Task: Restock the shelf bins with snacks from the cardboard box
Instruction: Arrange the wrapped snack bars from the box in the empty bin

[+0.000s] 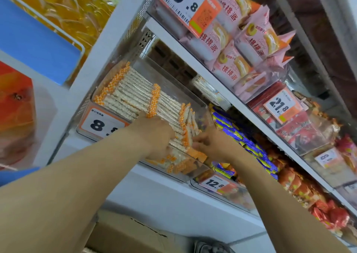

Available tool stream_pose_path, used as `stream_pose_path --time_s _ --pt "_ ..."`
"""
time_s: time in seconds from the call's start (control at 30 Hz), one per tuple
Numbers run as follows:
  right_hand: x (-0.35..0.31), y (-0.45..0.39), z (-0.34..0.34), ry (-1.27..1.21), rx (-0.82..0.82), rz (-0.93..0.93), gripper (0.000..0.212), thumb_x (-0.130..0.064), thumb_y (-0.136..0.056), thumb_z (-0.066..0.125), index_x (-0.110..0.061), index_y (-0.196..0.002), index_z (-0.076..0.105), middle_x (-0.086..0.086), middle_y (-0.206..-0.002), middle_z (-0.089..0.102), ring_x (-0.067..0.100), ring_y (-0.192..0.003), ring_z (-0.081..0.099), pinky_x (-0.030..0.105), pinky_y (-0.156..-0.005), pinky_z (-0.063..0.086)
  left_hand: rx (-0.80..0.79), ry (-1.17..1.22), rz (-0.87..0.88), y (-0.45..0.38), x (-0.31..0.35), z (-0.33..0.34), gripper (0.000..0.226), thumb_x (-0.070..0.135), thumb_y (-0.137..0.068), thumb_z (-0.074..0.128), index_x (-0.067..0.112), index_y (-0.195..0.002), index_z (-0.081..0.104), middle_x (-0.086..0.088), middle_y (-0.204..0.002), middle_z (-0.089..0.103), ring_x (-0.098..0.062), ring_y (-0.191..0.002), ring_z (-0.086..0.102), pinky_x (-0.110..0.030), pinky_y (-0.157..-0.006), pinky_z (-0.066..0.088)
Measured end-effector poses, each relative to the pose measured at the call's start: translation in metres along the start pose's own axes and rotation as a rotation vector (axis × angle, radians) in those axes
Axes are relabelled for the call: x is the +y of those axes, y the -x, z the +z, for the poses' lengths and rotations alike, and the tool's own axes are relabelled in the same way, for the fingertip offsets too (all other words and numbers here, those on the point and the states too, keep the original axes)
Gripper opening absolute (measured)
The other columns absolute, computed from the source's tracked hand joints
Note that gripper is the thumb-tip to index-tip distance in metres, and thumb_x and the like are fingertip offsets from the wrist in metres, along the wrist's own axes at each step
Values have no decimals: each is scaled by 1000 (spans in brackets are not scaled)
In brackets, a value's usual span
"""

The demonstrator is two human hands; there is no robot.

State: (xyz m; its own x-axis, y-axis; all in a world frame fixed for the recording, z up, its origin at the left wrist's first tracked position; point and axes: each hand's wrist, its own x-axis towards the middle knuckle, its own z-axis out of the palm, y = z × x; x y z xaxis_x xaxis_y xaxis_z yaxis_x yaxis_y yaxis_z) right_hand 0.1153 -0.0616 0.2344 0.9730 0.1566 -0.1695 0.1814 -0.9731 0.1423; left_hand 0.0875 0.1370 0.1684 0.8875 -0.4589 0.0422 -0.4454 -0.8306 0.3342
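Observation:
A clear plastic shelf bin [201, 105] with an 8.8 price tag holds rows of long white snack sticks with orange checked ends [131, 96]. My left hand [154, 134] reaches into the bin's front and rests on a bundle of these sticks, its fingers hidden among the packets. My right hand [210, 142] is beside it at the bin's right front corner, its fingers pinching an orange-ended snack packet [193, 152]. The cardboard box [135, 235] lies below my arms at the bottom of the view.
To the right, a bin tagged 12.8 [216, 185] holds blue and orange packets. The shelf above carries pink cake packets [241, 46] tagged 19.8 and red packets tagged 21.8 [280, 105]. A blue and orange display [34, 40] stands at the left.

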Motion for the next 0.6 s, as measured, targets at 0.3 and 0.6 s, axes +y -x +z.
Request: stream_pose_path --time_s 0.3,0.6 --pt "13 6 10 13 115 -135 20 -20 -97 61 -16 -111 75 5 -120 67 18 -88 61 26 -73 42 126 -78 13 -1 -1 14 47 49 -99 47 31 -143 48 1 -147 44 -23 -141 33 -54 -117 22" --pt "39 77 39 -690 500 -46 8 -21 -89 75 -29 -87 76 -12 -73 72 7 -70 67 18 -66 54 587 494 252 -2 45 33 12 27 -83 75 23 -78 65 14 -82 52 0 -82 47 -17 -69 37"
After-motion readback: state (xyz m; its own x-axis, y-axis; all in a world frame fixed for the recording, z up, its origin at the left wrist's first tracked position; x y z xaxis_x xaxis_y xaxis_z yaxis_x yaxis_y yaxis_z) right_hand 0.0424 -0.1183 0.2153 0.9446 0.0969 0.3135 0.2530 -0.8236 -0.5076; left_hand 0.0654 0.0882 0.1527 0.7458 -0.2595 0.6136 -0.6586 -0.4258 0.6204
